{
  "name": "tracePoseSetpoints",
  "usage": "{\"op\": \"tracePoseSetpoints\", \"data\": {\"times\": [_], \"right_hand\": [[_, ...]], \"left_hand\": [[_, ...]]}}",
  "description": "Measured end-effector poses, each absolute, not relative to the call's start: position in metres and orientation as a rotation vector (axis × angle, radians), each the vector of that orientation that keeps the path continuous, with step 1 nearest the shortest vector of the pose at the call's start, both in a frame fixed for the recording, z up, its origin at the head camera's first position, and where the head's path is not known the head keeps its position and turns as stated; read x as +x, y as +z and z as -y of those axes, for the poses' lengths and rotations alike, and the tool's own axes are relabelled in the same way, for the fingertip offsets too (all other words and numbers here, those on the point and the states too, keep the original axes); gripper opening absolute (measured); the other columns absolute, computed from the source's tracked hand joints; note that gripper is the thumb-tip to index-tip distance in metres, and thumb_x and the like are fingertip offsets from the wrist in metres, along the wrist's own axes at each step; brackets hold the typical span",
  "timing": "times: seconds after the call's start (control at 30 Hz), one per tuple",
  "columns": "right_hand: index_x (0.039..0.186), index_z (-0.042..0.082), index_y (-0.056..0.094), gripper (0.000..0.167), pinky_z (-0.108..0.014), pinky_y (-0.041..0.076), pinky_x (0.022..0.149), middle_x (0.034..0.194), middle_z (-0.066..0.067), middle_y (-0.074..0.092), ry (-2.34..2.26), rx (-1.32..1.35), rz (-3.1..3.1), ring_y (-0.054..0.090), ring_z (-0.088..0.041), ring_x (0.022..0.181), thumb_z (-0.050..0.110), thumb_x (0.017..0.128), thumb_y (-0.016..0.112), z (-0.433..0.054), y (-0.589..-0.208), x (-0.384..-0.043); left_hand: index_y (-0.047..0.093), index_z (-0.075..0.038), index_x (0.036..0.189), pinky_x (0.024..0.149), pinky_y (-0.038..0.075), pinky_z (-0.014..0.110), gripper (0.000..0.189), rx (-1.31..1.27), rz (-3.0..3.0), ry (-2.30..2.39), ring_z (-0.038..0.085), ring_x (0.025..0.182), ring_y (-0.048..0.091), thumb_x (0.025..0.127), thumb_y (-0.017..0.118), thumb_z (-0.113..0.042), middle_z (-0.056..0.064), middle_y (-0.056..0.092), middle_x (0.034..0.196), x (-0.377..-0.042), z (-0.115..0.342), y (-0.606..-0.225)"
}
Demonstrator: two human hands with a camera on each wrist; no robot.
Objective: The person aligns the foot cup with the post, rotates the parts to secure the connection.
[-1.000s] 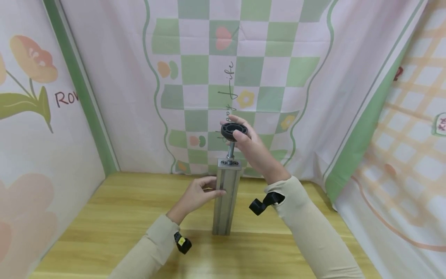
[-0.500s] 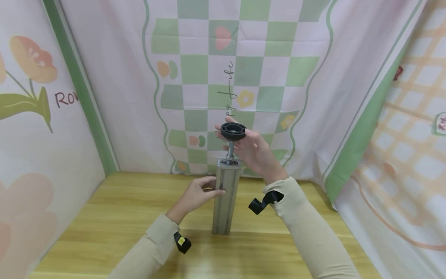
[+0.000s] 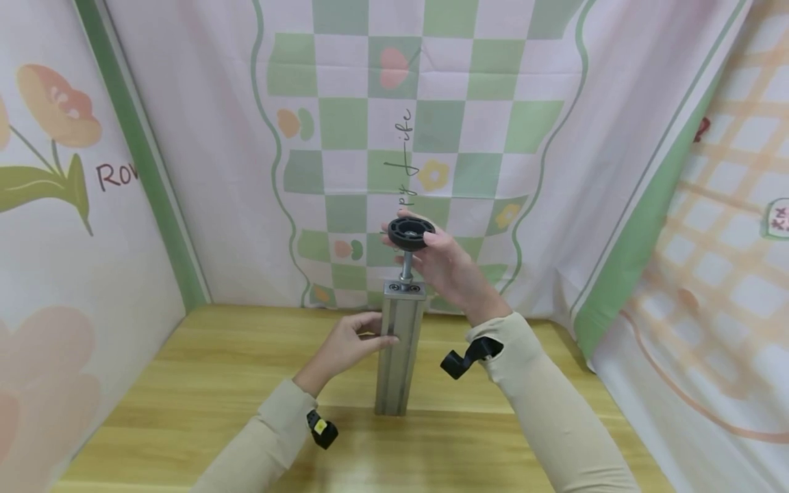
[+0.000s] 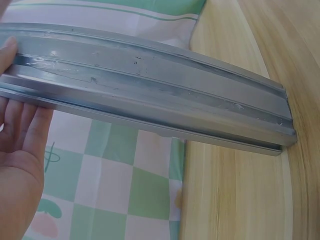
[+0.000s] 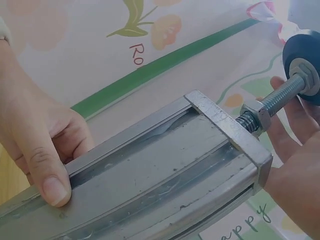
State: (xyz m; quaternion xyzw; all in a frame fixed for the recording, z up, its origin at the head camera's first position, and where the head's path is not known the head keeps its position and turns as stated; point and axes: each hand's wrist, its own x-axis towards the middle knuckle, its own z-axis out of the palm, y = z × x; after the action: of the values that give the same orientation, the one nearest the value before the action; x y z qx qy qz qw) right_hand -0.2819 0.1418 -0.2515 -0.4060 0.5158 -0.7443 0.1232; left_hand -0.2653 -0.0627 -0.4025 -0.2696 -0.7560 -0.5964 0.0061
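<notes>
Silver-grey slotted aluminium profile (image 3: 397, 363) stands upright on the pale wood-grain worktop (image 3: 246, 383), lower centre of the head frame. Long grooves down its faces, small marks and scuffs showing up close. Top end has a flat metal plate (image 5: 230, 129) with two dark screw heads; out of it comes a zinc-coloured threaded rod (image 5: 282, 100) with a hex nut (image 5: 256, 116) just above the plate, black round ribbed disc (image 3: 411, 244) on top. Left hand (image 3: 351, 342) grasps the profile above mid-height, thumb on the near face. Right hand (image 3: 450, 267) has the disc loosely grasped, thumb on its right rim, fingers round the far side; can't tell how firmly. Left fingers go out of sight behind the profile in the head view. Profile top is cut off at left in the left wrist view, base at lower left in the right wrist view; disc clipped at that view's right edge. Behind: green-and-white checked cloth (image 3: 345, 123), its lettering partly blocked by disc and right hand. Black camera mount (image 3: 459, 361) hangs below the right cuff.
</notes>
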Motion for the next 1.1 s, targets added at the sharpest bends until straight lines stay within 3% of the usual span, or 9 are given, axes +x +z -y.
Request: {"op": "tracePoseSetpoints", "data": {"times": [0.13,0.37,0.53,0.73,0.97,1.1], "right_hand": [[0.150,0.007,0.031,0.078,-0.041,0.040,0.101,0.136,-0.010,0.057,-2.160,-1.150,-1.621,0.052,-0.025,0.126,0.043,0.092,0.069,-0.140,-0.249,-0.281],[0.149,0.004,0.030,0.078,-0.040,0.040,0.107,0.142,-0.020,0.046,-2.142,-1.144,-1.836,0.046,-0.037,0.132,0.042,0.093,0.069,-0.141,-0.250,-0.278],[0.142,0.008,0.034,0.081,-0.042,0.035,0.112,0.139,-0.019,0.047,-2.125,-1.057,-2.064,0.051,-0.027,0.126,0.053,0.088,0.074,-0.141,-0.249,-0.274],[0.130,0.016,0.034,0.063,-0.040,0.041,0.102,0.131,-0.015,0.055,-2.124,-0.920,-2.195,0.056,-0.024,0.117,0.040,0.088,0.075,-0.138,-0.244,-0.266],[0.123,0.016,0.030,0.059,-0.026,0.050,0.082,0.127,-0.016,0.052,-2.190,-0.863,-2.199,0.059,-0.023,0.107,0.026,0.088,0.076,-0.129,-0.240,-0.261],[0.131,0.015,0.029,0.069,-0.027,0.051,0.084,0.131,-0.016,0.047,-2.198,-0.866,-2.216,0.058,-0.024,0.108,0.030,0.086,0.079,-0.128,-0.240,-0.260]], "left_hand": [[0.073,-0.019,0.112,0.082,0.057,0.033,0.031,-0.835,2.366,-1.866,0.017,0.095,0.069,0.087,0.080,-0.034,-0.001,0.072,0.097,-0.265,0.063,-0.402],[0.073,-0.019,0.112,0.083,0.057,0.033,0.031,-0.809,2.381,-1.869,0.017,0.096,0.069,0.087,0.081,-0.035,-0.001,0.072,0.097,-0.264,0.062,-0.402],[0.073,-0.019,0.112,0.084,0.057,0.033,0.031,-0.821,2.367,-1.892,0.018,0.096,0.069,0.087,0.081,-0.034,-0.001,0.072,0.098,-0.265,0.061,-0.403],[0.073,-0.018,0.111,0.085,0.057,0.033,0.028,-0.841,2.352,-1.893,0.018,0.096,0.069,0.087,0.081,-0.032,0.000,0.072,0.097,-0.264,0.062,-0.403],[0.074,-0.018,0.111,0.086,0.057,0.033,0.027,-0.854,2.345,-1.899,0.019,0.096,0.069,0.088,0.080,-0.029,0.000,0.072,0.098,-0.265,0.062,-0.403],[0.074,-0.018,0.111,0.086,0.057,0.033,0.026,-0.853,2.345,-1.899,0.019,0.096,0.069,0.088,0.080,-0.029,0.000,0.072,0.098,-0.265,0.061,-0.403]]}}
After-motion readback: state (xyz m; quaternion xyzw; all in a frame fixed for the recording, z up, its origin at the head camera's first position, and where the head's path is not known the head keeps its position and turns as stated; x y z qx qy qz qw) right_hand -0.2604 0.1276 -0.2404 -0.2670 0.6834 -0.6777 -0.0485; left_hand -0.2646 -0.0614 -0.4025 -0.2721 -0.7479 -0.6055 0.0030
